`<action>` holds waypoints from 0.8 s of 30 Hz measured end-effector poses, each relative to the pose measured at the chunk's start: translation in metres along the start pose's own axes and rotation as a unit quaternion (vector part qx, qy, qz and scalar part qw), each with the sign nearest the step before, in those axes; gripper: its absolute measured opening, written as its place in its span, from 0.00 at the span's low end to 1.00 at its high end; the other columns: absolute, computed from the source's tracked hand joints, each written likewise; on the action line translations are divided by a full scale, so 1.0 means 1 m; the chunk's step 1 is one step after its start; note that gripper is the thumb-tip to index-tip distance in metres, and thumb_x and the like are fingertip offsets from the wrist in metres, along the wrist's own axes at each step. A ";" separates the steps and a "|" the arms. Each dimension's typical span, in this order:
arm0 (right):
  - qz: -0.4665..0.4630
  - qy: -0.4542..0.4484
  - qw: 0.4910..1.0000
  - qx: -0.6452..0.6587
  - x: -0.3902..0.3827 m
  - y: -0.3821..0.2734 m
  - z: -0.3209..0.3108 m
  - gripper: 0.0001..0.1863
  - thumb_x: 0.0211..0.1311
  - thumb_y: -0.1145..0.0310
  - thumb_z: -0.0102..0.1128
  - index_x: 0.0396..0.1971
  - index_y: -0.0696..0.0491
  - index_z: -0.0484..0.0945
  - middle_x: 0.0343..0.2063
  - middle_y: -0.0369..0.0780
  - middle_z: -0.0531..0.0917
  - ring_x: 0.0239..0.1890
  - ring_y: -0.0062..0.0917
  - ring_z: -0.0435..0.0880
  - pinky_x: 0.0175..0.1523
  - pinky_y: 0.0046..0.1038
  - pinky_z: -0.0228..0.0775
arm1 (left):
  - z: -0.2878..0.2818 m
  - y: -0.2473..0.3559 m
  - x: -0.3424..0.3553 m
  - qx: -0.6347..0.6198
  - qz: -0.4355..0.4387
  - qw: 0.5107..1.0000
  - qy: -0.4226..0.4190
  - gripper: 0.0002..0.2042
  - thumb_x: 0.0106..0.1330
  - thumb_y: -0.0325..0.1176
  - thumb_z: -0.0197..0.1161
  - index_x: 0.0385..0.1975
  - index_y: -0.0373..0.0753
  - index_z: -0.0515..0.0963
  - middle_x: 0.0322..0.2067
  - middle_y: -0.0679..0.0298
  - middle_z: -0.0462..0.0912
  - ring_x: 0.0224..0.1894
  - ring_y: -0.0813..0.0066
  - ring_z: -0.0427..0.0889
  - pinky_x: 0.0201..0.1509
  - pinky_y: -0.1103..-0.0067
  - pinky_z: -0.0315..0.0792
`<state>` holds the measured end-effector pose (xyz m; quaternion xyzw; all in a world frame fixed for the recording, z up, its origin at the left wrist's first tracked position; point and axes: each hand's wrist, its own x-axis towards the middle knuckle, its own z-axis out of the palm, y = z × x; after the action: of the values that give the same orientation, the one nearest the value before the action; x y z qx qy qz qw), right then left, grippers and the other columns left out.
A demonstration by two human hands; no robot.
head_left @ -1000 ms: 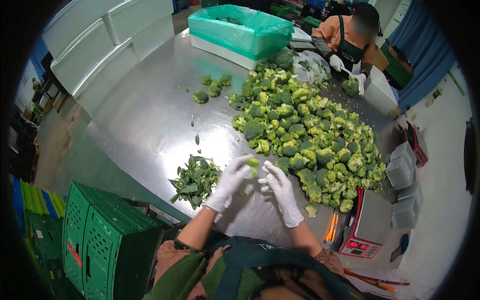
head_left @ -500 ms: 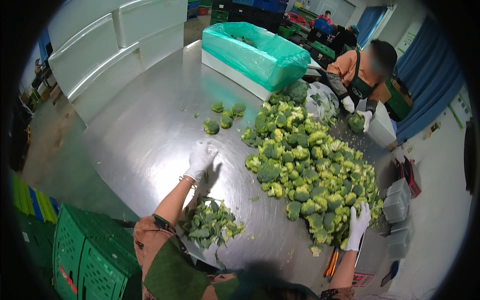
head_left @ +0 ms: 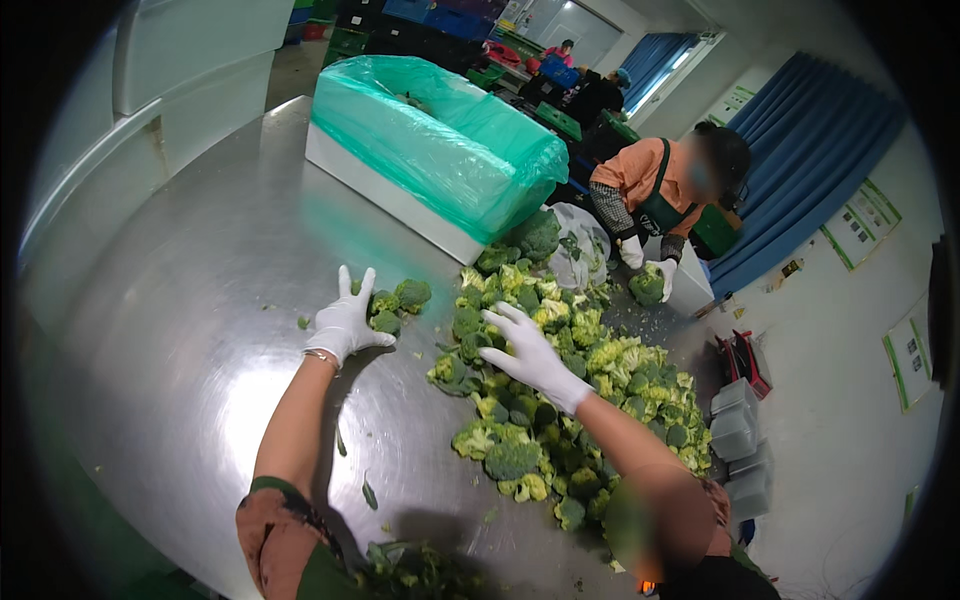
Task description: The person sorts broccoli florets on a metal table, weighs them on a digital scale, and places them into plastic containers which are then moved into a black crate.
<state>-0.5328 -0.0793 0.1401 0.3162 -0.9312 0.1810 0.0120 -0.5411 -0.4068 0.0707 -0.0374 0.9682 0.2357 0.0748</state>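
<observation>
My gloved left hand reaches over the steel table with fingers spread, beside a small cluster of broccoli florets; whether it touches them I cannot tell. My gloved right hand has open fingers over the upper left of the large broccoli pile. A few loose leaves lie below my left hand, and a leaf heap is at the bottom edge.
A white box with a green liner stands at the back, beside a bag of leaves. A co-worker holds a broccoli head. White bins line the left; clear containers sit at the right.
My left hand, earlier near the leaf heap with green in it, has moved forward to the small florets and opened. My right hand has moved from the pile's lower right to its upper left.
</observation>
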 end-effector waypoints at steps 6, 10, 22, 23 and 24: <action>0.029 -0.049 0.997 0.047 0.130 0.027 0.113 0.39 0.51 0.67 0.67 0.69 0.44 0.69 0.74 0.61 0.53 0.71 0.58 0.63 0.73 0.43 0.61 | -0.001 0.010 0.020 0.023 0.030 0.997 -0.074 0.54 0.47 0.59 0.76 0.76 0.61 0.52 0.71 0.45 0.59 0.63 0.50 0.78 0.61 0.63 0.75; 0.082 -0.051 0.995 0.008 0.137 -0.010 0.139 0.34 0.49 0.71 0.67 0.61 0.40 0.75 0.69 0.52 0.62 0.60 0.57 0.74 0.65 0.43 0.70 | -0.004 0.010 0.007 0.024 0.015 0.999 -0.041 0.44 0.51 0.51 0.73 0.71 0.59 0.61 0.62 0.49 0.68 0.55 0.49 0.83 0.55 0.62 0.78; -0.011 0.108 0.994 -0.025 -0.010 -0.069 -0.003 0.13 0.55 0.70 0.68 0.42 0.48 0.83 0.57 0.44 0.75 0.54 0.50 0.72 0.60 0.44 0.69 | 0.052 0.068 -0.080 -0.394 0.236 0.887 -0.046 0.42 0.47 0.36 0.77 0.66 0.40 0.66 0.60 0.49 0.69 0.65 0.53 0.69 0.70 0.66 0.66; 0.021 0.121 0.991 -0.045 -0.035 -0.072 -0.019 0.13 0.55 0.70 0.68 0.41 0.47 0.84 0.57 0.43 0.75 0.54 0.49 0.72 0.60 0.43 0.69 | 0.042 0.094 -0.094 -0.381 0.263 0.886 -0.039 0.42 0.47 0.36 0.77 0.66 0.40 0.66 0.60 0.49 0.69 0.65 0.53 0.69 0.70 0.67 0.65; 0.039 0.145 0.987 -0.050 -0.067 -0.070 -0.037 0.13 0.54 0.70 0.68 0.41 0.47 0.84 0.57 0.43 0.75 0.55 0.48 0.72 0.60 0.42 0.69 | 0.038 0.119 -0.110 -0.374 0.278 0.882 -0.068 0.42 0.47 0.36 0.77 0.66 0.41 0.66 0.59 0.50 0.69 0.66 0.54 0.69 0.70 0.67 0.66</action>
<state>-0.4413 -0.0792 0.1891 0.2488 -0.9392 0.1786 0.1552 -0.4409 -0.2792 0.1087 0.2241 0.7714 0.5933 0.0523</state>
